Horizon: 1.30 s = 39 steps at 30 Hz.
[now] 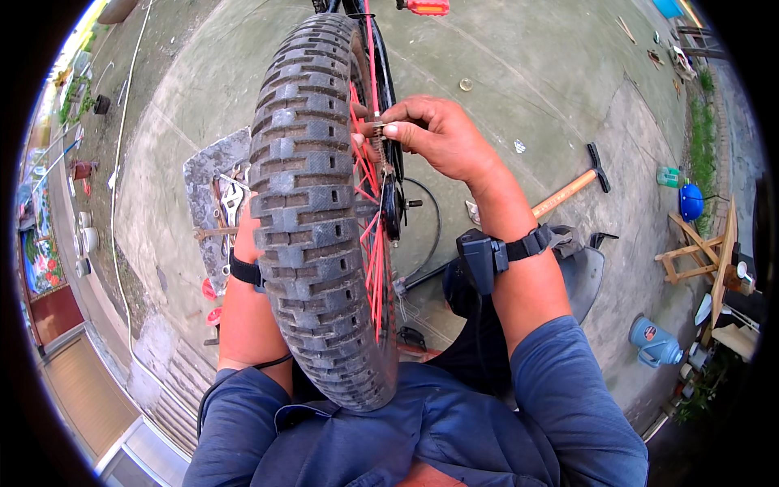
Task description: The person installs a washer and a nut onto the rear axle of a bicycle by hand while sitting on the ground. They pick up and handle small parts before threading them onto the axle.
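Observation:
A bicycle wheel with a thick, knobbly black tyre [304, 203] and red spokes [374, 264] stands upright in front of me. Along its right side a thin red cable [372, 65] runs down to a small coil spring [376, 146]. Thumb and fingers of my right hand [434, 134] are pinched on a small metal piece [376, 128] at the top of that spring. My left arm reaches behind the tyre, which hides most of my left hand [358, 140]; only fingertips show between the spokes, close to the same piece. Below the spring sits a black round hub part [393, 209].
Left of the wheel, wrenches [233, 197] lie on a grey slab [213, 162]. A wooden-handled hammer [568, 191] lies to the right on the concrete floor. Farther right are a blue water jug [656, 341], a blue ball-shaped object [691, 201] and a wooden frame [696, 247]. A red pedal [428, 7] is at the top.

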Available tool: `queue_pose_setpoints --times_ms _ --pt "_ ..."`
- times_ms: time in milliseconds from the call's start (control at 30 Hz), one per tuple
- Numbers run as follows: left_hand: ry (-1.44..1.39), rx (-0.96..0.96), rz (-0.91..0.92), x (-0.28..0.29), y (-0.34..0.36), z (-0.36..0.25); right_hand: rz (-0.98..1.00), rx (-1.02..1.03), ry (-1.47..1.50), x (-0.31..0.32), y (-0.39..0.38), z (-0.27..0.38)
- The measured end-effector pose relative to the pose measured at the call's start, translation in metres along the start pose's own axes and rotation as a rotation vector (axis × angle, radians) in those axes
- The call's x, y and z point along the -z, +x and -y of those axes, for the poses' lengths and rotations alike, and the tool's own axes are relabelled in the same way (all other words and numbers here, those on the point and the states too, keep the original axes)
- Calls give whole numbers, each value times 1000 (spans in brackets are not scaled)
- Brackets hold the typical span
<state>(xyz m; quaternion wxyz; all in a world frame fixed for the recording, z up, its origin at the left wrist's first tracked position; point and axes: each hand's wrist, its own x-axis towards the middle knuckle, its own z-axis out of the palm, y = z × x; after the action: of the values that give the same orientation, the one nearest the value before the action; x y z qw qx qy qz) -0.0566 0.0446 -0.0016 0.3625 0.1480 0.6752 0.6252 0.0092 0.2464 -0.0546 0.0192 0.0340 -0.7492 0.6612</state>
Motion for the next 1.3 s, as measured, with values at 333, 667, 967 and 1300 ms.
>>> queue_pose_setpoints --times_ms 333,667,967,1300 --pt "-65 -69 -48 -11 -5 -4 -34 -247 328 7 -9 -14" --pt "-11 3 23 7 6 7 -27 -298 500 8 -8 -30" --pt "48 -13 -65 4 13 15 61 -302 574 9 -5 -40" --pt "45 -13 -86 -6 13 4 -28 -221 454 4 -7 -27"
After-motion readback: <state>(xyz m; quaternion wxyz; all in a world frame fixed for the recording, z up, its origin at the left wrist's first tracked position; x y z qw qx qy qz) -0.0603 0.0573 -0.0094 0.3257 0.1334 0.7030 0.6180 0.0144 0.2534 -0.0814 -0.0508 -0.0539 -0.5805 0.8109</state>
